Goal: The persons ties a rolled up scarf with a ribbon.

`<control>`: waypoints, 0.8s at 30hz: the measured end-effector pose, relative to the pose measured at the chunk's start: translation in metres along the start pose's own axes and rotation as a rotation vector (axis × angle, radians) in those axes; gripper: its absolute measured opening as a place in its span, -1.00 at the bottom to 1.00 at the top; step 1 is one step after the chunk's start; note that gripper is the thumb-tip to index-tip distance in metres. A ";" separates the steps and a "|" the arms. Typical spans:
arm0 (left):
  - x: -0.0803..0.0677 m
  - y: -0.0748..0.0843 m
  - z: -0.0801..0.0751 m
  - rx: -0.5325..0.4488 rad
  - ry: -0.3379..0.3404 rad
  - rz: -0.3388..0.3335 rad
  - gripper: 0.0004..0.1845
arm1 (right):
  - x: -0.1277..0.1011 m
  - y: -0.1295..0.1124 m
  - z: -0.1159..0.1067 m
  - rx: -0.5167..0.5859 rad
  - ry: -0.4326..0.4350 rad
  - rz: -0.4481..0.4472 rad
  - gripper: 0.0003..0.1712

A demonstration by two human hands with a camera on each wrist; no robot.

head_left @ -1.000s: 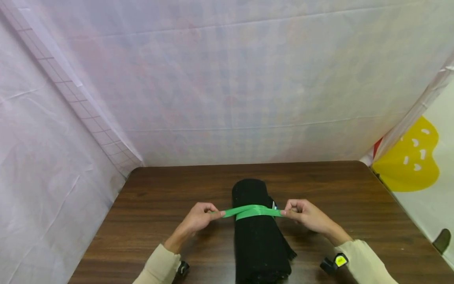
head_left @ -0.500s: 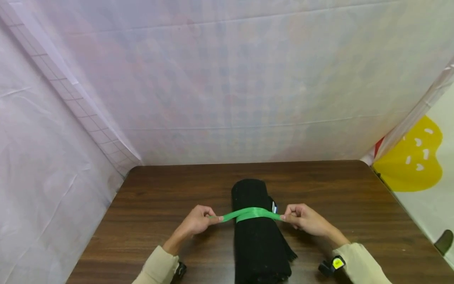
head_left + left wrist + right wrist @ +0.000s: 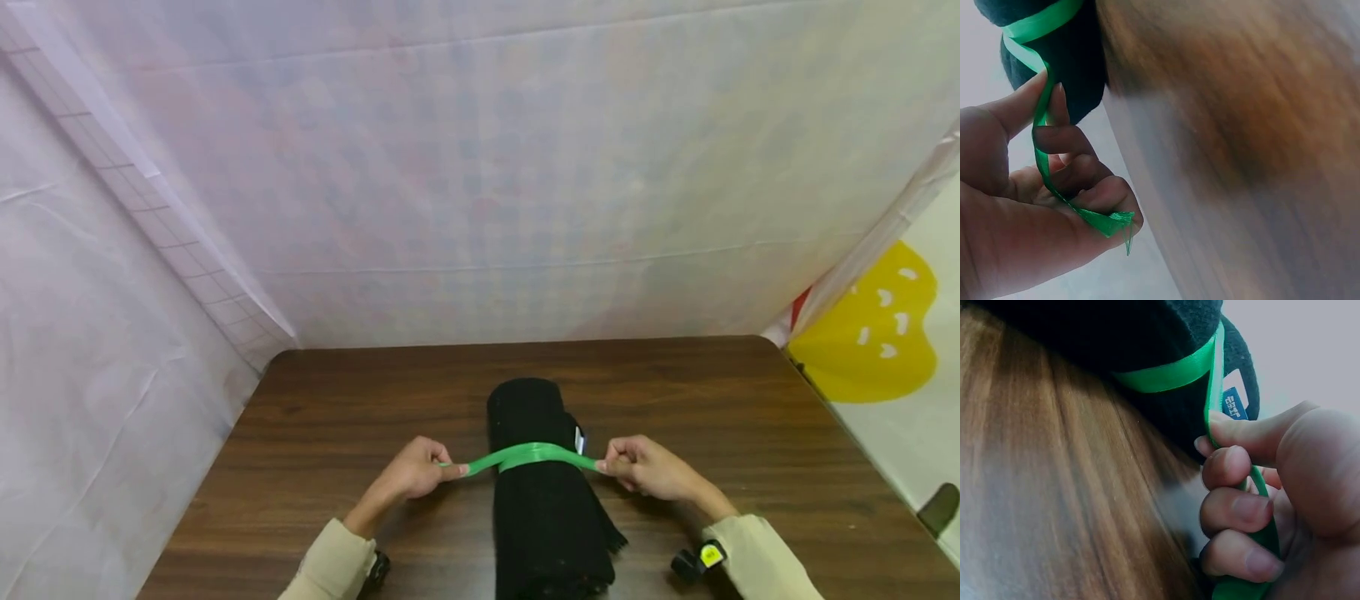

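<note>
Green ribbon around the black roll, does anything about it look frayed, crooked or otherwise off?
Yes, slightly. The green ribbon's free end in the left hand is frayed and crumpled, with loose threads, as the left wrist view shows. Across the black roll it lies folded rather than flat. The right hand pinches the other end.

Dark brown wooden table (image 3: 360, 417) across the bottom of the frame, thin white sheet (image 3: 487, 167) hanging behind it and down the left side, taped white grid strip (image 3: 150, 200) at upper left, yellow shape with white marks (image 3: 870, 350) at right
</note>
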State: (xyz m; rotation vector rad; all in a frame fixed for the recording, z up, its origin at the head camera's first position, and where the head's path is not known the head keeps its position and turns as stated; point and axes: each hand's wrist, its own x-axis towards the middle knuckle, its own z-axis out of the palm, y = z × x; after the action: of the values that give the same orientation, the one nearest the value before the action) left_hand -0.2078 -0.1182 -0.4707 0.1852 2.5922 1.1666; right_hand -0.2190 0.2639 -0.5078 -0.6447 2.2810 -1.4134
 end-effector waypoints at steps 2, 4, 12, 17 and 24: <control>0.000 -0.002 0.000 0.017 -0.002 0.001 -0.66 | 0.000 0.000 -0.001 -0.023 -0.010 -0.026 -0.66; 0.001 -0.003 0.000 0.033 -0.001 0.005 -0.67 | 0.000 -0.001 -0.003 -0.037 -0.020 -0.049 -0.66; 0.003 -0.004 0.006 0.040 -0.032 0.031 -0.67 | 0.001 -0.001 -0.004 0.029 -0.080 -0.011 -0.69; 0.004 -0.006 0.009 -0.018 -0.074 0.090 -0.83 | 0.002 -0.001 -0.002 0.058 -0.107 0.007 -0.70; 0.005 -0.006 0.004 -0.024 -0.062 0.163 -0.90 | 0.003 -0.001 -0.002 0.065 -0.108 0.016 -0.71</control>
State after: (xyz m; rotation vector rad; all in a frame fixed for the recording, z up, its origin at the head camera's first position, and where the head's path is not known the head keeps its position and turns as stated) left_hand -0.2112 -0.1181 -0.4790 0.4269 2.5470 1.2254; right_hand -0.2226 0.2634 -0.5063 -0.6648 2.1433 -1.4044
